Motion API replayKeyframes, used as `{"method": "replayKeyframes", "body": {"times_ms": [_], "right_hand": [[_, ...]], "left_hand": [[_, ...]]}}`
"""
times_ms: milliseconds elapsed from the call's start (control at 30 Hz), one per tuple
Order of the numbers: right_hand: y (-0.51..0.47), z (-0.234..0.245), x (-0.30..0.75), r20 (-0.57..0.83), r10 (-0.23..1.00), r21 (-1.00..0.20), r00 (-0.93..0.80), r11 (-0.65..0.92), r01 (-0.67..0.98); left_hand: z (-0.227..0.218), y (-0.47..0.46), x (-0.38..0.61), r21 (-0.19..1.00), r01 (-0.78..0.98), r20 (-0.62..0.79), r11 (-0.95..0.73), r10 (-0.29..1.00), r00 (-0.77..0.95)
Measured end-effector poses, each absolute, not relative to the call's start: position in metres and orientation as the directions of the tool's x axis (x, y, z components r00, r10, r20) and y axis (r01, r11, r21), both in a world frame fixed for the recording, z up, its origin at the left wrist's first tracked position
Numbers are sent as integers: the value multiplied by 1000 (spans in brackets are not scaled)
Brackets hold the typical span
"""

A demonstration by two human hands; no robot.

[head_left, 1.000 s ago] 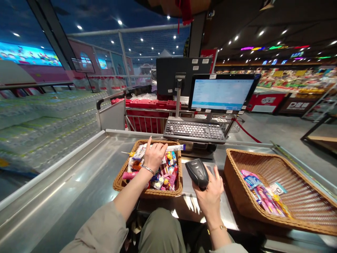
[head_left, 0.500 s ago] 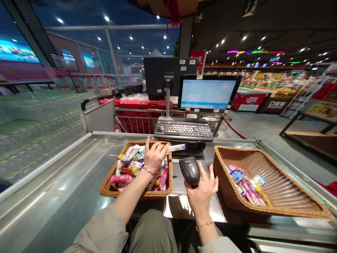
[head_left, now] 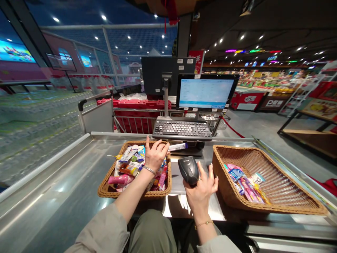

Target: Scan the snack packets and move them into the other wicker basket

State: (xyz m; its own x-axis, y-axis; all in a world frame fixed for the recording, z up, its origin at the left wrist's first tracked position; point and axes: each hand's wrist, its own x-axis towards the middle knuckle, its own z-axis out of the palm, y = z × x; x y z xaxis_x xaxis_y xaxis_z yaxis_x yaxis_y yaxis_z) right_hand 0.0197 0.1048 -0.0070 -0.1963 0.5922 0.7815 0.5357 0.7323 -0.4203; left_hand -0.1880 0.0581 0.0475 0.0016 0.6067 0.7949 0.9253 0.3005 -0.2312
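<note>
My left hand (head_left: 154, 154) is over the left wicker basket (head_left: 105, 188), fingers closed on a long white tube (head_left: 178, 146) that sticks out to the right over the rim. That basket is full of several small colourful packets. My right hand (head_left: 201, 188) grips a black barcode scanner (head_left: 187, 169) on the steel counter between the baskets. The right wicker basket (head_left: 284, 191) holds a few packets at its left side.
Behind the baskets stand a black keyboard (head_left: 182, 129), a lit monitor (head_left: 206, 93) and a second screen's back (head_left: 160, 75). A steel counter (head_left: 58, 196) runs left. A red-loaded trolley (head_left: 137, 112) and stacked water bottles (head_left: 34, 126) lie beyond.
The view has shifted slightly right. My left hand has closed more firmly round the tube in the left basket. My right hand still holds the scanner in the same place.
</note>
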Motion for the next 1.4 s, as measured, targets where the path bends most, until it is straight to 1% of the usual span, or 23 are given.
{"method": "replayKeyframes", "body": {"times_ms": [333,967,1167,1400], "right_hand": [[107,-9,21,778,589,-403,-216,733,548],[108,-9,22,785,569,-372,-246,749,548],[106,-6,22,780,579,-389,-237,746,541],[107,-7,22,777,577,-386,-249,751,535]], "left_hand": [[50,60,-186,-242,922,802,304,597,14],[49,60,-185,-212,936,784,280,621,-8],[51,60,-184,-177,948,778,265,627,-30],[49,61,-185,-195,940,778,280,627,-25]]}}
